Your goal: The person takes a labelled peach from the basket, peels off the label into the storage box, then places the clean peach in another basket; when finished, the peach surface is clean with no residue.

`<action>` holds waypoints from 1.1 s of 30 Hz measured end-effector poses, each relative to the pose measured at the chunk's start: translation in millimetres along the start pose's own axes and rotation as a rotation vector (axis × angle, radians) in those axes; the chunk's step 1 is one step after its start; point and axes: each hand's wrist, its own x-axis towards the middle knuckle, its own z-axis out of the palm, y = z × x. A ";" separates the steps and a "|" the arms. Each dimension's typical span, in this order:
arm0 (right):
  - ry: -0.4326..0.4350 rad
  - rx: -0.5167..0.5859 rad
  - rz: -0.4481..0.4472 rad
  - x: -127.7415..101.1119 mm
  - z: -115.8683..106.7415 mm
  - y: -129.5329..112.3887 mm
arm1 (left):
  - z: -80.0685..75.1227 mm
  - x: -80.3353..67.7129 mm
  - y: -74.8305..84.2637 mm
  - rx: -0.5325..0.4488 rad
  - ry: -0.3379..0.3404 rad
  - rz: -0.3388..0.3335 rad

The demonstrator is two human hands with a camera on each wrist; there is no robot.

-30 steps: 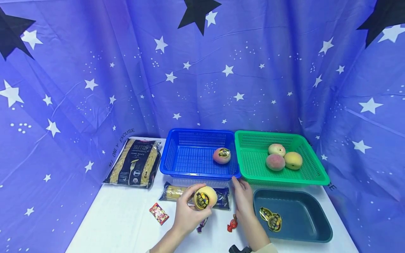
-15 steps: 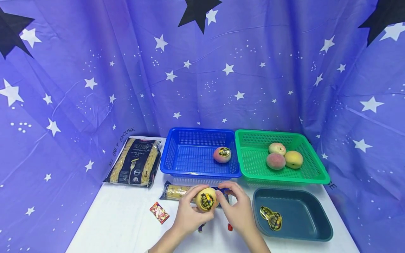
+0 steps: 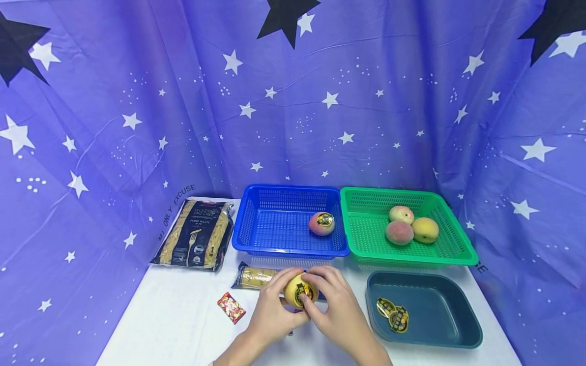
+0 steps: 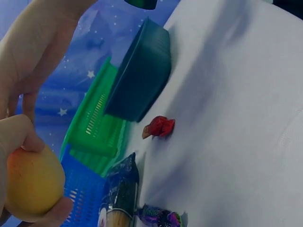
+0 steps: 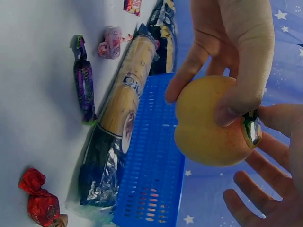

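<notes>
Left hand point(image 3: 274, 315) grips a yellow peach point(image 3: 299, 291) with a round black-and-gold sticker point(image 3: 304, 292), held above the white table point(image 3: 165, 325) just in front of the blue basket point(image 3: 256, 239). Fingers curl over the top, thumb below. Right hand point(image 3: 336, 310) is at the same peach, fingertips on the sticker edge; the right wrist view shows the thumb pressed on the fruit next to the sticker, other fingers loosely spread.

Blue basket holds one stickered peach point(image 3: 321, 224). Green basket point(image 3: 458, 244), touching it on the right, holds three bare peaches point(image 3: 412, 226). The dark teal tray point(image 3: 458, 325) in front of the green basket has two loose stickers point(image 3: 392, 313) in it.

On the table: a spaghetti pack point(image 3: 256, 277) right behind the hands, a penne bag point(image 3: 194, 234) far left, a red-yellow candy point(image 3: 231, 308) left of the hands. The left wrist view also shows a red wrapped candy point(image 4: 158, 127) and a purple one point(image 4: 158, 218).
</notes>
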 end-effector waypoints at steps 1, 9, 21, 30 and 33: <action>0.004 0.006 -0.002 -0.5 0.4 0.5 | -0.4 0.0 0.7 0.001 -0.005 -0.003; 0.016 0.080 0.020 -3.5 0.1 0.9 | -2.1 0.3 2.2 0.023 -0.018 -0.013; 0.088 0.209 0.074 -9.2 -7.2 2.2 | -1.7 2.1 1.8 -0.081 -0.034 -0.081; 0.084 0.253 0.159 -17.6 -25.9 12.7 | -2.7 -1.8 -3.4 -0.106 -0.041 -0.118; 0.067 0.212 0.218 -22.0 -35.2 21.5 | -3.6 -3.8 -5.7 -0.096 -0.024 -0.114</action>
